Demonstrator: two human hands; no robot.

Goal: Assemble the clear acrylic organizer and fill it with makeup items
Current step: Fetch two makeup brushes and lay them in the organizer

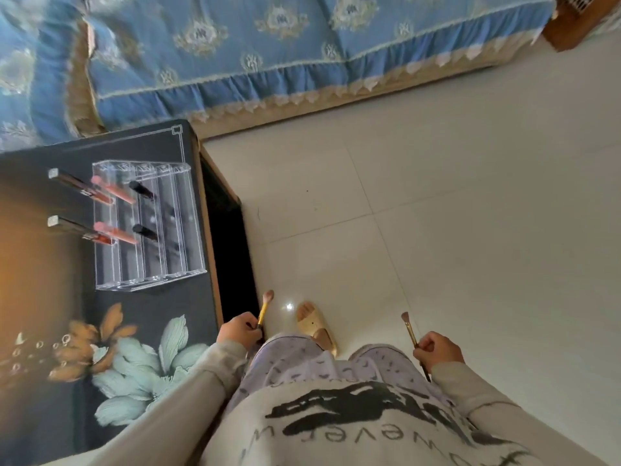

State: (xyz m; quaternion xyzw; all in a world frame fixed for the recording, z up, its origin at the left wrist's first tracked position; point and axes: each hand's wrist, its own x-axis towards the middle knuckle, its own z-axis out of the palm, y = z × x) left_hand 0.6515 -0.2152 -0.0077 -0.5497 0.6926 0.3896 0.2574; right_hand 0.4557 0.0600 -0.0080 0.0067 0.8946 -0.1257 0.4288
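1. Head view, nearest the lens: pale printed sweatshirt [353, 428] fills the bottom edge, patterned trousers [302, 361] just past it.
2. Left hand [240, 332]: grip clenched on a gold-handled makeup brush [263, 311], rounded pink tip pointing up and away. I read it at the bench's near right corner, over the floor, not over the bench top.
3. Right hand [438, 349]: grip clenched on a second brush [411, 334], flat angled tip up, dark handle end sticking out below the fist. Well apart from the bench.
4. Clear acrylic organizer [148, 223] stands assembled on the bench [50, 331], towards its far right side. Dark floral cover on the bench.
5. I count six tubes standing in the organizer: two with silver caps [53, 173], two pink ones [112, 190], two black-capped [142, 190]. They sit in the left compartments; the right compartments look bare, though the clear walls blur that.
6. One foot in a beige slipper [316, 326] on pale floor tiles [437, 196], between the two hands.
7. Blue patterned sofa cover [268, 45] runs across the top.
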